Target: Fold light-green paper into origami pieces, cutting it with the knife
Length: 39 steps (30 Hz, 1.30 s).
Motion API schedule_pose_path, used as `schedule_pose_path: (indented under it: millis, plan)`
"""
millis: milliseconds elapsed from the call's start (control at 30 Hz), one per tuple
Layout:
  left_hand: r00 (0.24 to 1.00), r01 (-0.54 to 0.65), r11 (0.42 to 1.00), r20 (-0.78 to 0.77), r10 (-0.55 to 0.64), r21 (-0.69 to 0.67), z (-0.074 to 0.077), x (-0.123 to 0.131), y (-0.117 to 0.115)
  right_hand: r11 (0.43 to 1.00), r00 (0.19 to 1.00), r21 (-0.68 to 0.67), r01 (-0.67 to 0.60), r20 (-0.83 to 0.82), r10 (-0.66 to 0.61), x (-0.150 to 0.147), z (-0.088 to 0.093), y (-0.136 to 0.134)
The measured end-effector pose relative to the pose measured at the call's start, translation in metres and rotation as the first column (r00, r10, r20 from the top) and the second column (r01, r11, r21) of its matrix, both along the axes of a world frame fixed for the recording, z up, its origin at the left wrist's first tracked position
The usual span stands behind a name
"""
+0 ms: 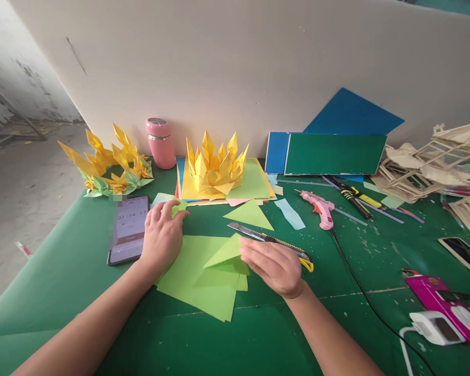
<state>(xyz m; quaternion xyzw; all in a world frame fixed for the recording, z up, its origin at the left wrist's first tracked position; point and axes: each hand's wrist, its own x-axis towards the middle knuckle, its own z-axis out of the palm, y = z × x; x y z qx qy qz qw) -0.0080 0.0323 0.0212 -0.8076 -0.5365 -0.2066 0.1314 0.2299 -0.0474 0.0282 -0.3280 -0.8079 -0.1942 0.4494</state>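
Light green paper sheets (198, 279) lie stacked on the green table (258, 334) in front of me. My left hand (161, 236) rests palm down on the stack's far left corner, its fingers closed over a small folded green piece (178, 208). My right hand (274, 266) pinches a folded green triangle (227, 253) lying on the stack. A yellow and black utility knife (268, 240) lies just beyond my right hand.
A phone (128, 228) showing a timer lies left of my left hand. Yellow paper crowns (215, 167) (109, 164), a pink flask (160, 142), coloured sheets, a pink glue gun (321, 208), a loose green triangle (250, 214), screwdrivers and wooden frames (434, 167) sit further back and right.
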Motion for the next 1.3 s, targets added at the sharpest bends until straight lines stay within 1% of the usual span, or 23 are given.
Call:
schedule_pose_path:
  millis: [67,133,200,267,300,400,433,467,500,533,567,600,633,667,700,733,800,833,900,1033,1200,1267,1300]
  plan:
    - [1.0,0.016,1.0,-0.009,-0.015,0.02,-0.001,-0.001,0.0,0.996,0.998,0.063,0.059,-0.016,-0.058,0.005,0.002,0.0]
    - [1.0,0.024,1.0,-0.002,-0.024,0.02,-0.001,-0.002,0.0,0.984,0.986,0.058,0.167,-0.027,-0.166,0.011,0.002,0.002]
    - [0.999,0.041,0.999,0.02,-0.041,0.008,0.001,-0.002,0.0,0.951,0.95,-0.02,0.31,-0.032,-0.311,0.019,-0.001,0.007]
    - [0.997,0.068,0.998,0.039,-0.068,-0.007,0.004,-0.002,-0.001,0.89,0.898,-0.14,0.433,-0.021,-0.44,0.026,-0.005,0.013]
    - [0.996,0.08,0.997,0.043,-0.079,-0.012,0.005,-0.002,-0.001,0.859,0.874,-0.192,0.475,-0.01,-0.485,0.03,-0.007,0.016]
    - [0.994,0.103,0.994,0.033,-0.102,-0.032,0.008,-0.001,-0.001,0.771,0.835,-0.337,0.541,0.106,-0.54,0.034,-0.009,0.021]
    - [0.994,0.107,0.993,0.033,-0.105,-0.042,0.008,-0.001,-0.001,0.756,0.834,-0.368,0.541,0.117,-0.539,0.033,-0.009,0.021]
    - [0.994,0.108,0.993,0.036,-0.106,-0.051,0.008,0.0,-0.001,0.758,0.845,-0.393,0.52,0.11,-0.523,0.03,-0.008,0.02]
    - [0.994,0.107,0.993,0.042,-0.104,-0.059,0.008,0.0,-0.001,0.776,0.87,-0.417,0.474,0.088,-0.485,0.026,-0.007,0.018]
    - [0.994,0.104,0.993,0.05,-0.1,-0.063,0.008,0.001,-0.001,0.805,0.911,-0.443,0.394,0.069,-0.408,0.021,-0.005,0.016]
    - [0.993,0.102,0.993,0.06,-0.098,-0.066,0.008,0.002,-0.001,0.825,0.956,-0.489,0.283,0.075,-0.284,0.015,-0.004,0.013]
    - [0.992,0.111,0.991,0.07,-0.105,-0.075,0.008,0.003,-0.002,0.818,0.984,-0.548,0.177,0.091,-0.152,0.01,-0.003,0.01]
    - [0.988,0.138,0.986,0.081,-0.13,-0.097,0.008,0.004,-0.002,0.793,0.994,-0.601,0.095,0.105,-0.04,0.004,-0.003,0.008]
    - [0.98,0.186,0.973,0.093,-0.175,-0.134,0.008,0.005,-0.003,0.755,0.993,-0.654,0.057,0.115,0.025,-0.001,-0.003,0.006]
    - [0.966,0.254,0.949,0.105,-0.238,-0.185,0.008,0.006,-0.004,0.712,0.989,-0.7,0.048,0.136,0.067,-0.005,-0.002,0.004]
    - [0.943,0.33,0.913,0.118,-0.31,-0.239,0.008,0.007,-0.004,0.679,0.984,-0.732,0.055,0.157,0.09,-0.007,-0.002,0.004]
    - [0.889,0.457,0.825,0.141,-0.435,-0.333,0.008,0.009,-0.006,0.628,0.976,-0.772,0.093,0.196,0.096,-0.01,-0.002,0.003]
    - [0.867,0.495,0.789,0.147,-0.476,-0.363,0.009,0.01,-0.007,0.616,0.973,-0.779,0.112,0.212,0.09,-0.01,-0.002,0.003]
    - [0.837,0.539,0.741,0.155,-0.524,-0.401,0.01,0.011,-0.008,0.606,0.97,-0.782,0.146,0.234,0.068,-0.008,-0.001,0.004]
    - [0.804,0.583,0.685,0.187,-0.565,-0.437,0.013,0.012,-0.01,0.577,0.96,-0.786,0.22,0.278,0.012,-0.003,0.006,0.002]
    - [0.793,0.599,0.663,0.216,-0.57,-0.45,0.013,0.01,-0.011,0.53,0.938,-0.783,0.325,0.336,-0.079,0.005,0.014,-0.002]
    - [0.779,0.61,0.632,0.219,-0.587,-0.478,0.014,0.01,-0.011,0.525,0.934,-0.781,0.339,0.345,-0.09,0.008,0.014,-0.003]
    - [0.765,0.623,0.607,0.224,-0.603,-0.494,0.014,0.009,-0.011,0.532,0.936,-0.777,0.336,0.341,-0.093,0.008,0.013,-0.004]
